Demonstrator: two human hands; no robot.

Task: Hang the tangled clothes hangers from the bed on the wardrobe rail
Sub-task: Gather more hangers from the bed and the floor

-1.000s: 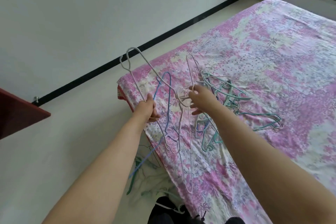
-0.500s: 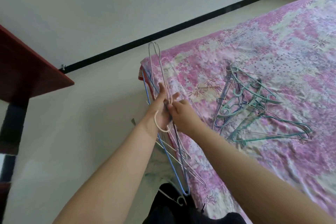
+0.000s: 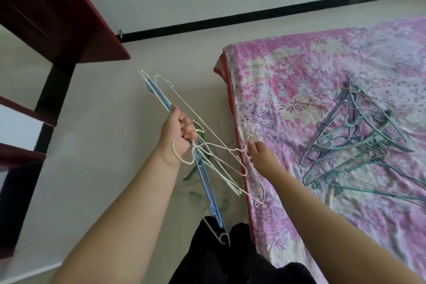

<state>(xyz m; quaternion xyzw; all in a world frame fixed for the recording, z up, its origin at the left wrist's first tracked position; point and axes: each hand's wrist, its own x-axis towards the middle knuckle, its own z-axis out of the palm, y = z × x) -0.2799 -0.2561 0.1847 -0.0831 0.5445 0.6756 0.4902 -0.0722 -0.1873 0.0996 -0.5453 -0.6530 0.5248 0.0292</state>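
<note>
Hangers [image 3: 202,159] bunched in left hand [image 3: 178,136] grip; right hand [image 3: 258,151] pinches white hanger hook.

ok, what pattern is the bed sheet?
Pink and purple floral print on a pale ground; the bed sheet shows best in the head view.

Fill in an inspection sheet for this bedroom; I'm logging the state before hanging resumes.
Surface: pink floral bed, sheet rumpled.
Job's things: held hangers, white and blue, bunched; tangled pile on the bed, teal, blue and white.
Clutter: green hangers on the floor beside the bed.
Grips: left hand grips the bunch; right hand pinches a white hook.
Cables: nothing seen.
Surroundings: dark red wardrobe at left; wardrobe rail not visible.
</note>
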